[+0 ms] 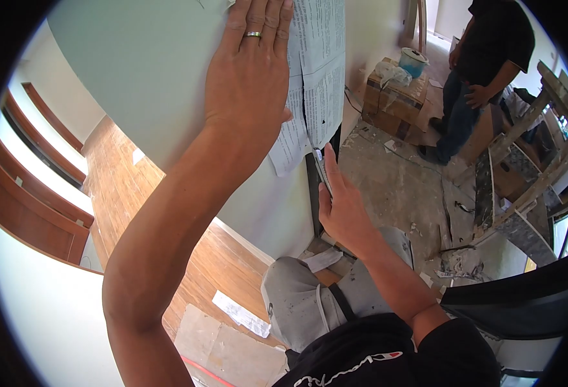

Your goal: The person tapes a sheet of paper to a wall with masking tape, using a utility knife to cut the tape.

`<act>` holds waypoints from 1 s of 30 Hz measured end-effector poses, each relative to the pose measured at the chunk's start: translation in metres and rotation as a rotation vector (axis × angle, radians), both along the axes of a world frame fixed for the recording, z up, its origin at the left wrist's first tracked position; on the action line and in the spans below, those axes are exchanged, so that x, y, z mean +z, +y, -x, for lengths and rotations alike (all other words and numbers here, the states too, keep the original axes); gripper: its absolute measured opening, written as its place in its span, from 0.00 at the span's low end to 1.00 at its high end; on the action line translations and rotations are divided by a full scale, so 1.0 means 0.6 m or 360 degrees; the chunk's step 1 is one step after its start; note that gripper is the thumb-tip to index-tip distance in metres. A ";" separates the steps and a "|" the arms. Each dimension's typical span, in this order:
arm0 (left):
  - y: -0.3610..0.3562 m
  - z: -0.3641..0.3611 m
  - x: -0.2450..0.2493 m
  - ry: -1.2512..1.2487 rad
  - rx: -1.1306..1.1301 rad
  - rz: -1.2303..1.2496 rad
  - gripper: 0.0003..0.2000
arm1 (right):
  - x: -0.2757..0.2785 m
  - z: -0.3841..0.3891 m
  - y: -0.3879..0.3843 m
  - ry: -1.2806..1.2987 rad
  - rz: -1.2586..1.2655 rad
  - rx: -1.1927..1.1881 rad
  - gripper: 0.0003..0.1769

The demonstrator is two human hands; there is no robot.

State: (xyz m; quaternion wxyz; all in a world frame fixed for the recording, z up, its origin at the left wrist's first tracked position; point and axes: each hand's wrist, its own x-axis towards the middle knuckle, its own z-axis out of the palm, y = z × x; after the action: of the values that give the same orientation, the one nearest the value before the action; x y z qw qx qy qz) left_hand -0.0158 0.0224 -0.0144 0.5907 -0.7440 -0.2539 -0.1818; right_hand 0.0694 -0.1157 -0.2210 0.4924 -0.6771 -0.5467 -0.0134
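My left hand (248, 71) lies flat on a printed paper sheet (319, 51) against the pale wall panel (161, 77), its fingers stretched upward and a ring on one of them. Lower and to the right, my right hand (342, 200) grips a slim metallic utility knife (323, 169), with the index finger laid along it. The knife's upper end touches the paper near its lower edge, beside a dark vertical strip (312, 193) at the panel's edge. A slit runs down through the sheet above the knife.
Another person (484, 71) stands at the upper right, near a cardboard box (393, 103) with a blue-white bucket (413, 62) on it. A wooden stepladder (529, 148) is at the right. Paper scraps (240, 314) lie on the wooden floor (126, 187).
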 end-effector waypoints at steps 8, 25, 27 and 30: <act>0.000 0.000 0.000 -0.0013 0.0014 -0.0042 0.60 | -0.025 -0.001 0.003 0.0023 -0.0031 0.0022 0.44; -0.007 0.002 0.005 0.0003 -0.0009 0.0006 0.58 | -0.134 0.018 -0.067 0.0073 0.0161 0.0120 0.44; -0.022 0.003 0.010 0.0004 0.0041 -0.0018 0.56 | -0.154 0.029 -0.108 0.0001 0.0082 0.0106 0.42; -0.059 0.000 0.025 -0.0065 0.0013 0.0314 0.67 | -0.146 0.012 -0.140 0.0317 -0.0009 0.0003 0.39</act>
State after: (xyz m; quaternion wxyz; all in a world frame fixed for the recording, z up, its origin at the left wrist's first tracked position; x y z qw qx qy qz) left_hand -0.0157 -0.0128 0.0005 0.5100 -0.7936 -0.2857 -0.1686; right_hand 0.0624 -0.1997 -0.3084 0.5462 -0.6732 -0.4957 0.0529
